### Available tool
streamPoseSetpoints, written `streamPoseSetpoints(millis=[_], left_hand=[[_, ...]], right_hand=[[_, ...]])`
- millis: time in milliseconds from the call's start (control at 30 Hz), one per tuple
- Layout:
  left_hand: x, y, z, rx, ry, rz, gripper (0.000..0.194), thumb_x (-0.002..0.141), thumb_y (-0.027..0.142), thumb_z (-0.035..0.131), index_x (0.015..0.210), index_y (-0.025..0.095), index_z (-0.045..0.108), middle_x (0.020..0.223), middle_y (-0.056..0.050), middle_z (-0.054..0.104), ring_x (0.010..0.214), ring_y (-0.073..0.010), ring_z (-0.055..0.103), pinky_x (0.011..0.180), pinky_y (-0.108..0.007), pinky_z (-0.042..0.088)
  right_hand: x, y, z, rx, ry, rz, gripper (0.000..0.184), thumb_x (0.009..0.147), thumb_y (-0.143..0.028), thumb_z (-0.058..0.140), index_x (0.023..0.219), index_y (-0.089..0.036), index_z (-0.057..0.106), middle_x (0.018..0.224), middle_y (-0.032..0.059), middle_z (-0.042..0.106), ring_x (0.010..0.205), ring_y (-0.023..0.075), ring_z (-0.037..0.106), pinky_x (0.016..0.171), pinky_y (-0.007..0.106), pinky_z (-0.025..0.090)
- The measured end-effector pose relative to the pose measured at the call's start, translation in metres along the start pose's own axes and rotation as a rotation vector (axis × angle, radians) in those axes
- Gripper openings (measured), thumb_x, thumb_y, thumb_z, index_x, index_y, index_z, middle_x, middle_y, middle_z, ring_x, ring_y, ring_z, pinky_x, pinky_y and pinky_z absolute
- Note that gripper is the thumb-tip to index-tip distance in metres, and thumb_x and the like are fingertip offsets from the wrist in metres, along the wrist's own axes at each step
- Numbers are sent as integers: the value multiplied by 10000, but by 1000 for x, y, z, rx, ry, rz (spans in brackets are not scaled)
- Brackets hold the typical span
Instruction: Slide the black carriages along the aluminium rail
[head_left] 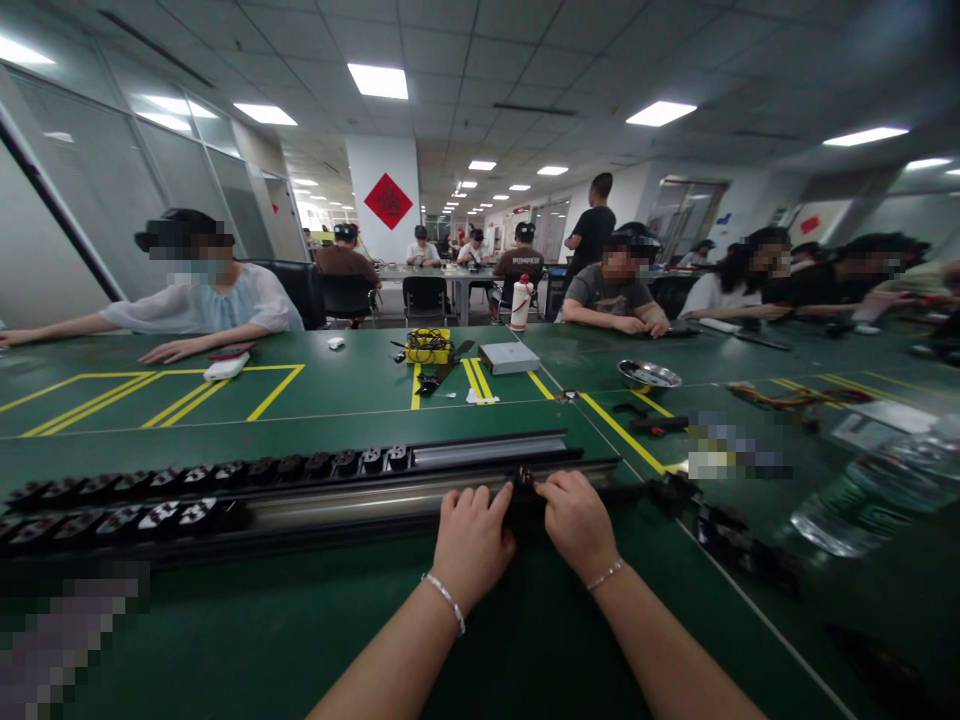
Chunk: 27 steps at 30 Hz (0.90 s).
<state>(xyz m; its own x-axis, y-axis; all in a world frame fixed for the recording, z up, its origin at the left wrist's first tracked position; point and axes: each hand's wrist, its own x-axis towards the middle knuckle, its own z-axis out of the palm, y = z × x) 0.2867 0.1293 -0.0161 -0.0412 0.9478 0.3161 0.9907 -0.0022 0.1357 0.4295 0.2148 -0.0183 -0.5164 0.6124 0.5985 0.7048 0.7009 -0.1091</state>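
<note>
Between my fingertips, at the right part of the front rail, is a small black part. My left hand has its fingers curled over the rail, the index fingertip against the part's left side. From the right, my right hand grips the same part with bent fingers; its thumb is mostly hidden. The front black rail has a shiny metal channel. A second rail lies parallel behind it. Several black socket-like modules sit in a row along the left stretch of both rails.
On the green table stand a yellow box with black cables, a grey box, a metal bowl and a white bottle. A clear plastic bottle lies at right near dark parts. Co-workers sit across the table.
</note>
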Motion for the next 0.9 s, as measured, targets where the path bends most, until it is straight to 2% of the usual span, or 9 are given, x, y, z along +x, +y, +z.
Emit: streamPoseSetpoints(millis=[300, 467, 567, 900], left_hand=[[3, 2, -4, 16, -42, -19, 530, 757, 327, 509, 1274, 291, 397, 963, -52, 552, 921, -221, 484, 800, -365, 322], [6, 7, -1, 2, -46, 65, 545, 746, 318, 511, 1263, 190, 399, 1035, -75, 554, 954, -217, 488, 834, -350, 347], [6, 11, 1, -15, -40, 68, 560, 746, 324, 501, 1265, 142, 392, 1076, -95, 549, 978, -220, 481, 872, -354, 338], [6, 9, 4, -15, -33, 73, 569, 733, 358, 519, 1252, 159, 398, 1046, -77, 557, 961, -228, 480, 842, -370, 344]], right_hand=[[0, 1, -2, -68, -46, 33, 264, 749, -65, 465, 808, -193, 688, 807, 50, 611, 804, 171, 464, 737, 281, 356], [1, -1, -4, -84, -56, 55, 247, 748, -76, 480, 792, -195, 691, 797, 51, 606, 799, 176, 455, 732, 290, 352], [1, -2, -4, -90, -55, 49, 255, 748, -73, 477, 795, -199, 694, 782, 52, 596, 782, 173, 452, 725, 287, 351], [1, -2, -6, -93, -71, 91, 249, 769, -80, 474, 803, -192, 694, 790, 51, 584, 774, 169, 444, 724, 278, 342]])
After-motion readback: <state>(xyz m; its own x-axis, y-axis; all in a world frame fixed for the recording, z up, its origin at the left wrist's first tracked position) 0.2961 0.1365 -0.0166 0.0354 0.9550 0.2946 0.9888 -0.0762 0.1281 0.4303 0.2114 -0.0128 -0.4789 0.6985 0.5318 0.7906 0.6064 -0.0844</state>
